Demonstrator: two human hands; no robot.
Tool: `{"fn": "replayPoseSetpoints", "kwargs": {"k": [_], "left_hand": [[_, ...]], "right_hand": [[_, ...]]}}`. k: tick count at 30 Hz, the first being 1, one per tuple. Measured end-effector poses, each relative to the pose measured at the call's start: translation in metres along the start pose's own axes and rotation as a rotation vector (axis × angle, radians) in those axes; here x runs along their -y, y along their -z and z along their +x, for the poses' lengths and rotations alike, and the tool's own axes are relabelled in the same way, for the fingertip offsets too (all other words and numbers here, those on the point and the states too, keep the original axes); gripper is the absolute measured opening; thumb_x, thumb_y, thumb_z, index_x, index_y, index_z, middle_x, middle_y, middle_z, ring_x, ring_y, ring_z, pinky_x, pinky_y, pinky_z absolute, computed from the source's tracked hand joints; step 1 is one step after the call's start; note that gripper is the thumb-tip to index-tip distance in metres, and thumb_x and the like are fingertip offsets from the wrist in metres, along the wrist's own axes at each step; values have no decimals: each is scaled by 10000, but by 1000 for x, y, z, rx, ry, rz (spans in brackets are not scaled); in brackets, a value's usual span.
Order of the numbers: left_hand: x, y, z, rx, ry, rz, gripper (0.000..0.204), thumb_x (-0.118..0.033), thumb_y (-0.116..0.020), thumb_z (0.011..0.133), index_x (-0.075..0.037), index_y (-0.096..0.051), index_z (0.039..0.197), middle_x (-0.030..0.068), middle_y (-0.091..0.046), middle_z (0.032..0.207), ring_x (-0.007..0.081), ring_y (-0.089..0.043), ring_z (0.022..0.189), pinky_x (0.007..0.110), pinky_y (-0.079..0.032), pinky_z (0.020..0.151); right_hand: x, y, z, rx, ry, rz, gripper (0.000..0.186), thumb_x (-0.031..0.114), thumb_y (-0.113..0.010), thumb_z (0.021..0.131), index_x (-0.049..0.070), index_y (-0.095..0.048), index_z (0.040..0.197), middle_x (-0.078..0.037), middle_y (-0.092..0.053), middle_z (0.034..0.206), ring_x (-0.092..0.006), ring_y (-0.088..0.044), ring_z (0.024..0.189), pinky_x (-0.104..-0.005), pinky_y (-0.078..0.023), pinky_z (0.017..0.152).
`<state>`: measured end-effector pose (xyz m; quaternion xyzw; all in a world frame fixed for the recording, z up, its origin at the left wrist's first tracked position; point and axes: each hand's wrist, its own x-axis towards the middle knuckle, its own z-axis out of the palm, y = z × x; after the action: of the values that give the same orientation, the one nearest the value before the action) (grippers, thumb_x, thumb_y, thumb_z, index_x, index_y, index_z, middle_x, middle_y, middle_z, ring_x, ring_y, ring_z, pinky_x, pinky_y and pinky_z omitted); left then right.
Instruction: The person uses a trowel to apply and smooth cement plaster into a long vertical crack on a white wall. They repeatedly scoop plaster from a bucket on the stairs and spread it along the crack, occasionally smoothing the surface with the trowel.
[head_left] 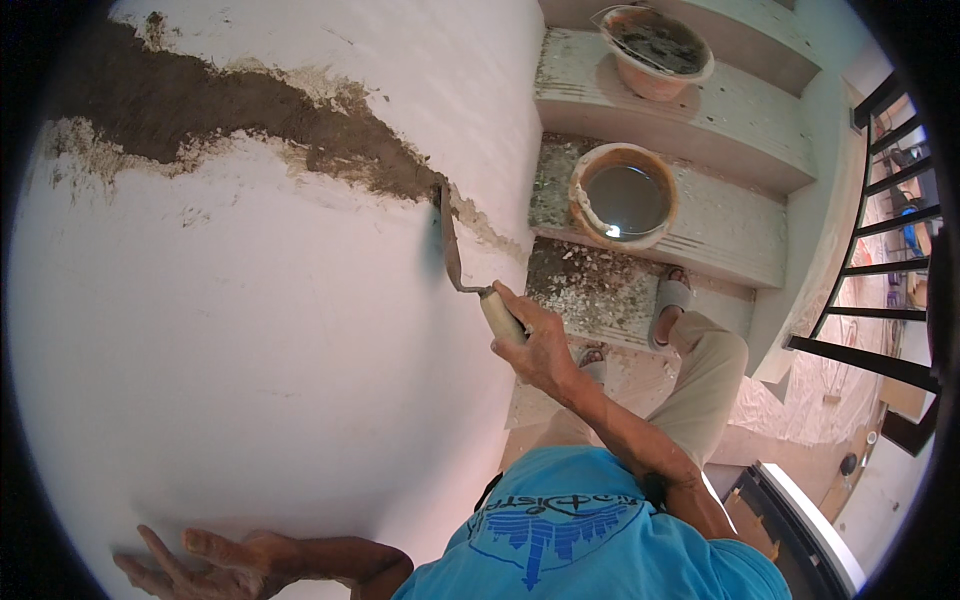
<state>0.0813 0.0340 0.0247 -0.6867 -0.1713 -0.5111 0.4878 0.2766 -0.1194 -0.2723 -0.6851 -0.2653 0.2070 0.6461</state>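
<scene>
From here, I have the right hand (545, 345) curled in a firm grip just off centre toward four o'clock, its bare forearm (625, 430) rising from five. My left hand (230, 565) sits between seven and eight, fingers (161, 551) spread toward ten.

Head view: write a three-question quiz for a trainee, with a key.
1. Which hand holds the trowel?
2. True or false: both buckets stand at the same level.
3. Where is the trowel's tip?
a) At the black railing
b) At the right end of the dark band on the white wall
c) By a sandal

Key:
1. The right hand, with its fingers closed on the handle.
2. False: the nearer bucket stands lower on the stairs than the farther bucket.
3. b
</scene>
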Motion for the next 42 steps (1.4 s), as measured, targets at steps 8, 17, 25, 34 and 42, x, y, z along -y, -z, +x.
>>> {"fn": "replayPoseSetpoints", "kwargs": {"k": [8,17,25,34,42], "left_hand": [[-5,0,2,0,4,8,447,-512,-538,973,-145,-746,1123,96,-633,1349,315,-495,1339,559,-297,1178],[0,0,-1,11,8,15,469,-521,-499,992,-147,-739,1138,95,-630,1352,313,-476,1356,563,-285,1179],[1,-2,-1,4,28,48,505,-588,-522,953,-173,-747,1131,85,-615,1375,301,-461,1370,563,-272,1186],[2,-1,-1,3,33,-12,489,-574,-515,964,-177,-750,1126,75,-619,1372,297,-458,1378,551,-246,1204],[-3,-2,1,-4,35,27,492,-574,-519,964,-170,-746,1130,81,-623,1366,295,-465,1373,546,-243,1206]], "right_hand": [[10,0,-9,0,3,-189,764,69,-716,750,-10,-432,1454,-203,-606,976,-349,-646,838,-408,-530,751],[10,-2,-10,-107,108,-136,788,49,-710,749,15,-397,1471,-188,-577,967,-357,-632,797,-438,-528,718],[9,-16,-17,-46,37,-226,792,62,-734,745,45,-416,1470,-189,-573,964,-352,-647,800,-427,-549,682],[13,-7,-5,-97,101,-224,792,49,-722,747,43,-410,1475,-183,-574,964,-347,-634,777,-424,-534,683],[4,-5,-22,-80,122,-207,814,45,-737,735,28,-406,1479,-193,-576,965,-351,-628,800,-430,-528,712]]}}
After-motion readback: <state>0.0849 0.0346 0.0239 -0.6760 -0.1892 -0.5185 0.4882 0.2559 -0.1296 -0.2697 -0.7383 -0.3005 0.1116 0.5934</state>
